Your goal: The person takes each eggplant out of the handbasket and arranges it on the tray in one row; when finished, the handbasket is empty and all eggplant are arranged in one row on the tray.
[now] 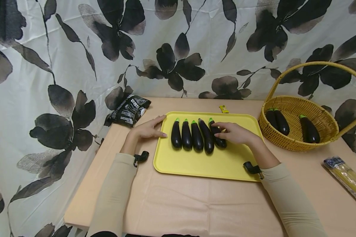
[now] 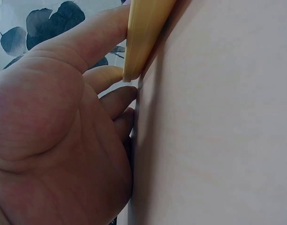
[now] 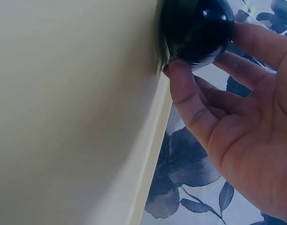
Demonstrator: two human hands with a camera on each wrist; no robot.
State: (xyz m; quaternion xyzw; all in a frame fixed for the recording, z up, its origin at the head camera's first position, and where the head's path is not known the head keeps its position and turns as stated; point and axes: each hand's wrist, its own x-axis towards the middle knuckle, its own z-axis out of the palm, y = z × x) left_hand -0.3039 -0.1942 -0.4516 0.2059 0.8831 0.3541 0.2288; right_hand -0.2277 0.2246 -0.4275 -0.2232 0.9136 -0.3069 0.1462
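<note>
Several dark purple eggplants (image 1: 197,135) with green stem ends lie side by side in a row on a yellow tray (image 1: 195,166). The rightmost eggplant (image 1: 218,135) leans at a slant, and my right hand (image 1: 235,132) holds it between thumb and fingers. The right wrist view gives a close look at the rounded end of this eggplant (image 3: 197,30), with thumb and fingertips against its skin. At the tray's left edge rests my left hand (image 1: 148,128), its thumb on the rim and its fingers extended along the outside. In the left wrist view, thumb and index finger touch the tray's side (image 2: 145,37).
Right of the tray stands a woven basket (image 1: 299,146) with a tall handle, holding three eggplants (image 1: 309,130). A black packet (image 1: 129,110) lies at the back left, a small yellow wrapper (image 1: 223,109) behind the tray. A flat package (image 1: 347,179) lies at the right.
</note>
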